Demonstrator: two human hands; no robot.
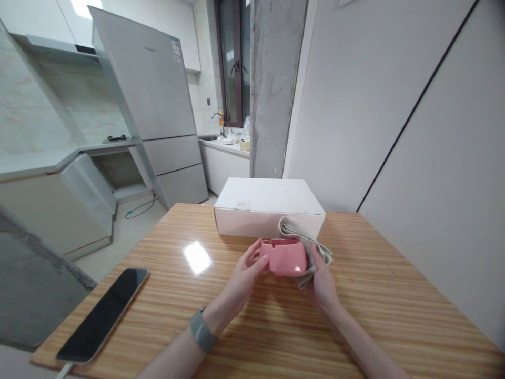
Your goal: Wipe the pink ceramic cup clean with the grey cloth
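Observation:
A small glossy pink container with a notched rim is held up above the wooden table. My left hand grips its left end, thumb on the front and fingers behind. A folded grey cloth lies against the container's right side. My right hand is closed on this cloth, its thumb on top; part of the cloth hangs below the container. The fingers of the right hand are mostly hidden.
Behind the hands, a white box stands on the wooden table. At the left edge lies a black-screened phone with a white cable attached. A fridge and a sink counter are farther back.

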